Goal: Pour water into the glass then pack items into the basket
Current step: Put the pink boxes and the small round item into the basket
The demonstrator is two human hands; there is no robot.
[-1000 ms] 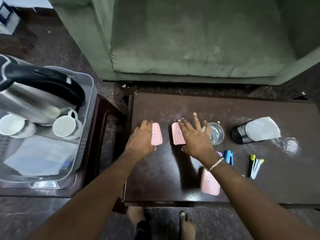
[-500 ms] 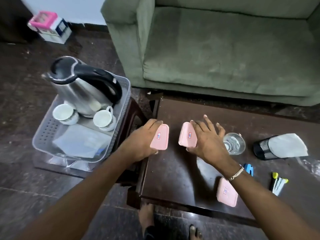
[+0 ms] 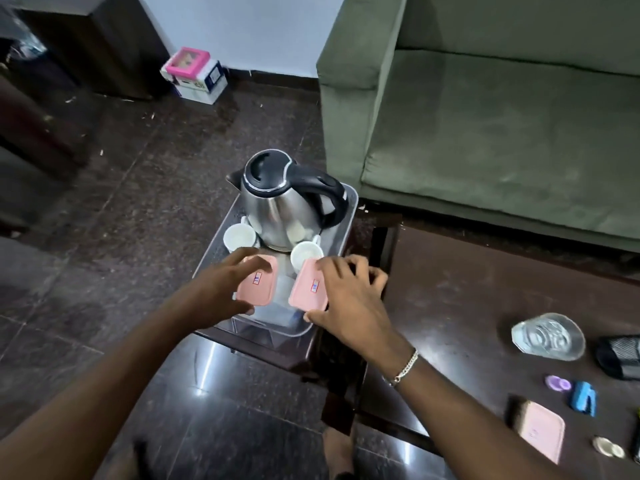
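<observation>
Two pink boxes (image 3: 257,279) (image 3: 309,290) now over basket (image 3: 348,216)

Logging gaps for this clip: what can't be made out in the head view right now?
- Basket floor: covered by both hands and their pink containers.
- Black mesh holder: cut by the right edge.
- Container label: too blurred to read.
- Glass water level: distorted, unclear.

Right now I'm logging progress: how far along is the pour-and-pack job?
Done: the glass on the table appears to hold water. In hand: the left hand and right hand each hold a pink box over the basket with the kettle. Left: a third pink box and small items remain on the table.
</observation>
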